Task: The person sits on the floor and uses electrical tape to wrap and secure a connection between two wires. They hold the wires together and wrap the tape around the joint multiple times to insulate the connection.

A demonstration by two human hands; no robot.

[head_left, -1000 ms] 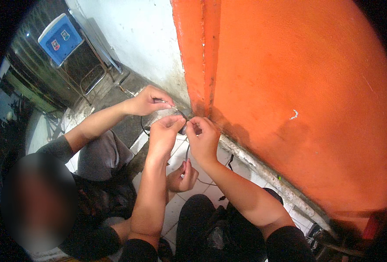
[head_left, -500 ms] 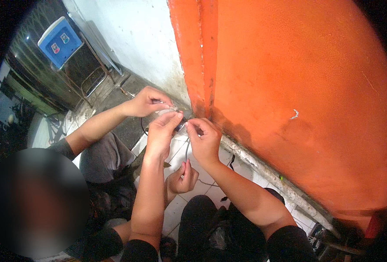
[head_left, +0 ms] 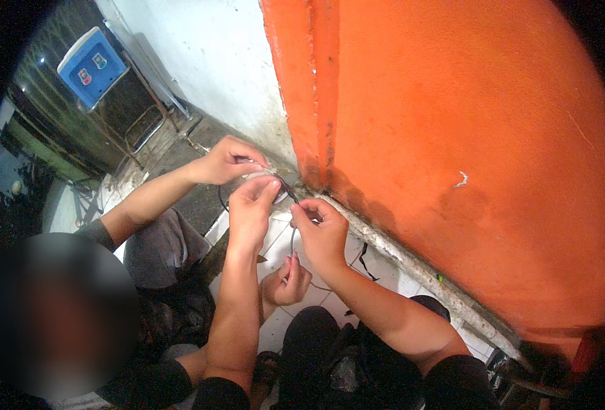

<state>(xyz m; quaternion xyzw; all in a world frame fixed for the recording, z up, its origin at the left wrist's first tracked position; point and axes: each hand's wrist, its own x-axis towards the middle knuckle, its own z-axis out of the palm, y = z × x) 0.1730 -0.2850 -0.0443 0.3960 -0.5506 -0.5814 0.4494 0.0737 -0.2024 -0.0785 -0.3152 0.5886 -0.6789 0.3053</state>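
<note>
A thin dark cable [head_left: 286, 190] with a thicker black section, which looks taped, runs between my two hands. My left hand [head_left: 250, 212] pinches its upper part between thumb and fingertips. Lower down on the right, my right hand [head_left: 323, 236] is closed on the black section with thumb and forefinger. Another person's hand [head_left: 230, 161] grips the far end of the cable above my left hand. That person's other hand [head_left: 287, 281] pinches the grey length hanging below my right hand. The exact join under the fingertips is hidden.
An orange wall [head_left: 466, 123] and a white wall [head_left: 207, 61] meet ahead, with a raised ledge [head_left: 411, 263] along the orange one. Black strips [head_left: 365, 260] lie on white floor tiles [head_left: 319, 277]. A blue-backed chair [head_left: 94, 67] stands far left. The other person crouches at left.
My right hand has shifted slightly down and right, and more of the black cable section shows between my hands. The other person's hands have hardly moved.
</note>
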